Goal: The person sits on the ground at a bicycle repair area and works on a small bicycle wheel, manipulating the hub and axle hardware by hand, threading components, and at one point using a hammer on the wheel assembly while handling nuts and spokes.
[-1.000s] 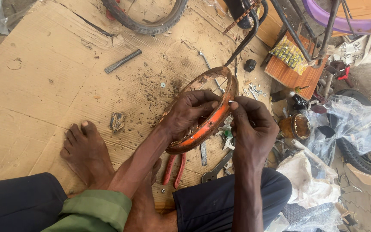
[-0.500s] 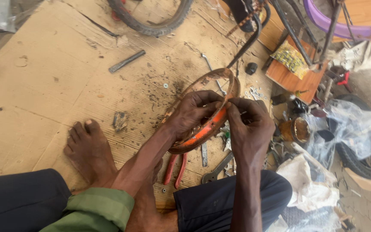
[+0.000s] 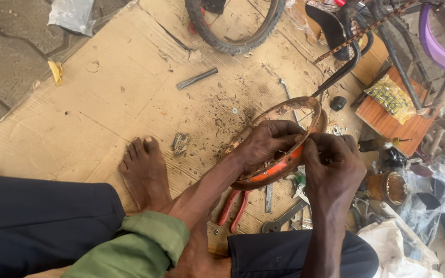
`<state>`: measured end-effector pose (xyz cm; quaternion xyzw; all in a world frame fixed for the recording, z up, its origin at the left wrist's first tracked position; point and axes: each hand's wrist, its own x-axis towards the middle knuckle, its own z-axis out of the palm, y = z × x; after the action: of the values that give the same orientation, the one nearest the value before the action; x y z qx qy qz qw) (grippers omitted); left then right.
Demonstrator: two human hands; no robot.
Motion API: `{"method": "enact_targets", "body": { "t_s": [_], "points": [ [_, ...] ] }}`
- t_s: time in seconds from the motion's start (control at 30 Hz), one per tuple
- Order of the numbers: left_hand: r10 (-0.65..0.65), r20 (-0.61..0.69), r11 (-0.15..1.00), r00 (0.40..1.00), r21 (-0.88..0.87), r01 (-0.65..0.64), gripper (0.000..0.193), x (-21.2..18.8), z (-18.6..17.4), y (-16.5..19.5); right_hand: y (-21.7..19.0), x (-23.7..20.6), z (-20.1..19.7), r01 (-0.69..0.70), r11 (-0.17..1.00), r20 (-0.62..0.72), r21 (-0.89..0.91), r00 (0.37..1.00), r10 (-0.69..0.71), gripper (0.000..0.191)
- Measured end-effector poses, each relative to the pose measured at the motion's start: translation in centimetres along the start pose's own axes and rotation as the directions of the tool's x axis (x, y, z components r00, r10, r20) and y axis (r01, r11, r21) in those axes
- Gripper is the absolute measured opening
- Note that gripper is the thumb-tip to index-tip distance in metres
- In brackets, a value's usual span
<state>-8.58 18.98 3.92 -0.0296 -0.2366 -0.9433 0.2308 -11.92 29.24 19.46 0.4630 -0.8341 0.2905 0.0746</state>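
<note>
A: Left hand gripping the rim, fingers curled over its near edge, holding it tilted above the cardboard.

B: Right hand?

A: Just right of the rim, fingertips pressed together, pinching something tiny at the rim's edge; too small to tell what.

B: How far along?

A: Hard to judge. Rim bare and rusty, no tyre on it, no spokes visible. Probably mid-job, much left.

B: Around the rim?

A: Red-handled pliers just below it, spanner below too. Bare foot left of it. Short metal rod up and left; tyre well above. Bike frame upper right. Jar right of the rim, beside the right hand.
</note>
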Motion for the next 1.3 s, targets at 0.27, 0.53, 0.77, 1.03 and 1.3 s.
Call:
{"method": "enact_targets", "body": {
  "t_s": [0.27, 0.53, 0.77, 1.03, 1.3],
  "points": [
    [0.019, 0.017, 0.993, 1.0, -0.118, -0.017, 0.021, -0.3, 0.2, 0.3, -0.8, 0.9, -1.3, -0.035, 0.999, 0.167, 0.027, 0.985, 0.03, 0.019],
    [-0.038, -0.046, 0.994, 0.998, -0.106, 0.032, 0.023, -0.4, 0.7, 0.7, -0.5, 1.3, -1.1, -0.122, 0.986, 0.196, 0.113, 0.976, 0.098, 0.019],
    [-0.017, -0.005, 0.999, 1.0, -0.046, 0.017, 0.022, -0.6, 0.3, 0.4, -1.2, 1.6, -1.5, -0.297, 0.941, 0.237, 0.163, 0.938, 0.255, 0.017],
    [-0.011, -0.073, 1.0, 0.997, -0.004, 0.011, 0.019, -0.6, 0.7, 0.7, -1.6, 1.5, -1.7, -0.424, 0.882, 0.297, 0.207, 0.886, 0.357, 0.017],
    [-0.003, -0.027, 1.0, 1.0, -0.009, 0.002, 0.017, -1.4, 1.2, 1.6, -1.2, 1.5, -1.2, -0.434, 0.866, 0.289, 0.248, 0.886, 0.362, 0.012]
  ]
}}
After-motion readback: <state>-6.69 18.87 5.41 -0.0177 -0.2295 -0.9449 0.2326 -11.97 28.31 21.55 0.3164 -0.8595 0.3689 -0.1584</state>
